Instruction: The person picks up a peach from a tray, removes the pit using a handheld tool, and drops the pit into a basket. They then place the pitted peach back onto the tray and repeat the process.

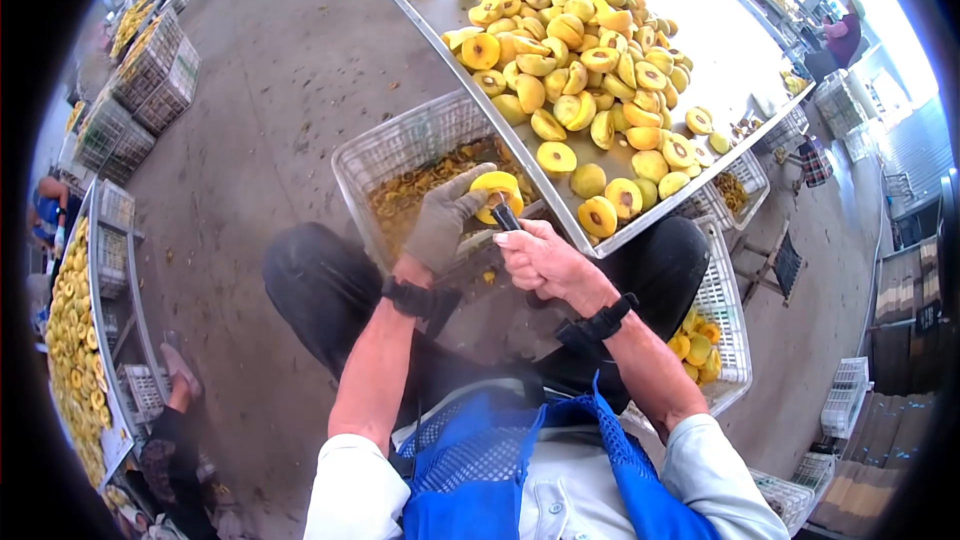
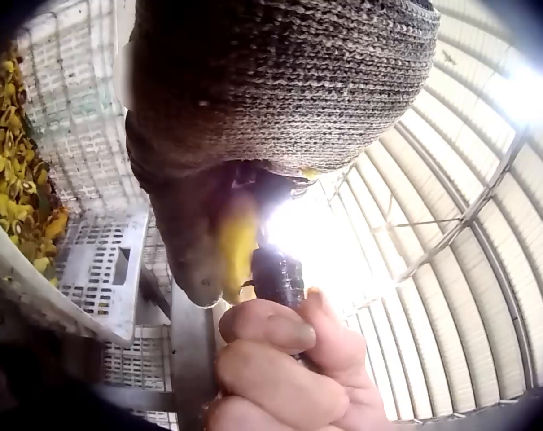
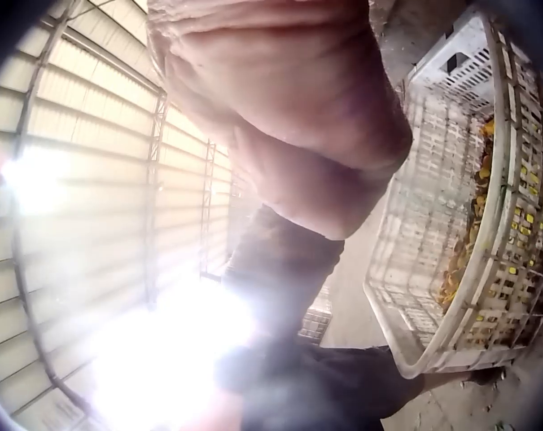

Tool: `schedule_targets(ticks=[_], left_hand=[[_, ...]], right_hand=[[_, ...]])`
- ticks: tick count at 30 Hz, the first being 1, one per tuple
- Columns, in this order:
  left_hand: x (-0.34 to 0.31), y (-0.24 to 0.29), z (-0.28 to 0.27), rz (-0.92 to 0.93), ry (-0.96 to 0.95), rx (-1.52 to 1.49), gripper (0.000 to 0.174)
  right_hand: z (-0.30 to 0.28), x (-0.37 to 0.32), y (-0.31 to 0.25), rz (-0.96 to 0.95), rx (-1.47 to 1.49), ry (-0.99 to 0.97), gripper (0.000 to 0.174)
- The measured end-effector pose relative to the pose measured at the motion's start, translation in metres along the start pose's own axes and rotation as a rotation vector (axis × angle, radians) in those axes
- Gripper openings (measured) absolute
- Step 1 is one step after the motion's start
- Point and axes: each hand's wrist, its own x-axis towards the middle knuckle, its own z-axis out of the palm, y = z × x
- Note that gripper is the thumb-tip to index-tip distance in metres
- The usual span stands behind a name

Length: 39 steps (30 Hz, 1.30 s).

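In the head view my left hand, in a grey knit glove, grips a yellow peach half over a white crate. My bare right hand curls round the black handle of a small tool. The tool's tip end meets the cut face of the peach half, near its brown centre. Seen from the left wrist, the handle points up toward the fruit's blurred yellow edge; the glove hides most of the fruit. The right wrist view shows the heel of the right hand, with the tool hidden.
A metal-topped table ahead bears a heap of peach halves. The white crate below the hands contains brownish-yellow scraps. By the right knee stands another crate with peach halves. Other laden tables and people are around.
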Motion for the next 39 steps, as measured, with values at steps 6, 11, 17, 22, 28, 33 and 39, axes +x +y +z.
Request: schedule_targets(ticks=[6, 11, 17, 22, 28, 33, 39], left_hand=[[0.003, -0.003, -0.021, -0.036, 0.003, -0.027, 0.039], [0.003, -0.004, -0.039, -0.206, 0.139, -0.310, 0.034], [0.028, -0.043, -0.076, 0.044, 0.465, 0.210, 0.034], [0.015, -0.018, -0.053, 0.212, 0.576, 0.890, 0.039], [0.026, -0.002, -0.038, 0.142, 0.572, 0.935, 0.038], [0.025, -0.016, -0.037, 0.266, 0.583, 1.086, 0.038], [0.047, -0.009, 0.045, 0.236, 0.321, 0.329, 0.036]], right_hand=[[-0.003, 0.019, 0.009, 0.063, 0.182, -0.119, 0.028], [-0.006, 0.033, 0.005, 0.044, 0.265, -0.196, 0.031], [-0.041, 0.080, 0.028, 0.105, 0.215, 0.012, 0.028], [-0.027, 0.071, 0.049, 0.065, 0.029, 0.170, 0.029], [-0.040, 0.069, 0.057, 0.029, 0.006, 0.162, 0.025], [-0.046, 0.057, 0.071, 0.020, 0.032, 0.168, 0.020], [-0.046, 0.054, 0.091, 0.052, 0.022, 0.167, 0.009]])
